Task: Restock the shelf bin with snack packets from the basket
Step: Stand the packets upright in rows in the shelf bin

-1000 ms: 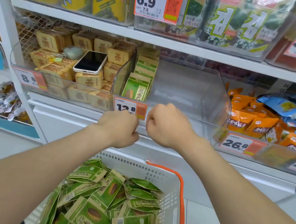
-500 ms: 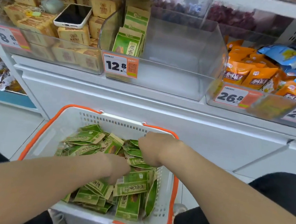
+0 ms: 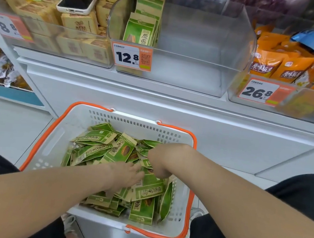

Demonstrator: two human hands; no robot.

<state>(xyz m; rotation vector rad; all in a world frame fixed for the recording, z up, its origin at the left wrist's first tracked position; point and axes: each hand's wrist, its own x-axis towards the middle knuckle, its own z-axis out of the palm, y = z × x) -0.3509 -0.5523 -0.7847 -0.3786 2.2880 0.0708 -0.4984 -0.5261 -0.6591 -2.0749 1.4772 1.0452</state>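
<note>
Dropped into perforated basket (image 3: 57, 141): left hand (image 3: 125, 174) flat on glossy packets (image 3: 93, 137), right hand (image 3: 158, 163) seemingly pinching 1.

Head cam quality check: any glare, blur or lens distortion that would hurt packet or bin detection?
Head view: lighting even, shadows soft inside the basket. Head view: the clear bin walls carry hazy reflections, no hard glare; its 12.8 price tag reads sharp. Head view: wide-angle bowing curves the shelf edge. Head view: left hand fingertips look slightly smeared; packets are legible.
</note>
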